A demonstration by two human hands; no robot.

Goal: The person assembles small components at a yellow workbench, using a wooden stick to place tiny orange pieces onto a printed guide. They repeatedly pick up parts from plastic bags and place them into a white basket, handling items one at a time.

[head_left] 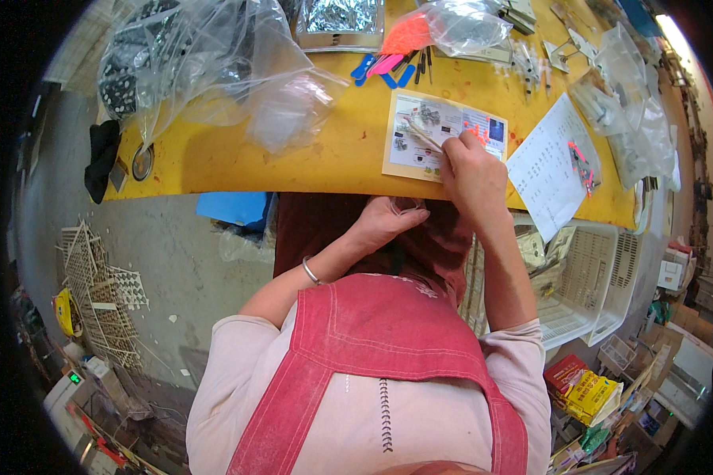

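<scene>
Over a printed card sheet (412, 158) on the yellow table, my right hand (475, 174) is closed in a pinch on a thin pale stick (424, 134); its exact kind does not show. Small bright orange-pink pieces (474, 131) lie on the sheet just beyond my fingertips. My left hand (384, 224) is below the table's front edge, above my lap, with its fingers curled. Something thin and clear shows at those fingers, too small to name.
Clear plastic bags (293, 111) cover the table's left side. Blue-handled tools (384, 75) and an orange bundle (406, 36) are at the back. A written paper (550, 170) with a bag of small pink pieces (582, 166) lies right. White plastic baskets (578, 293) stand below.
</scene>
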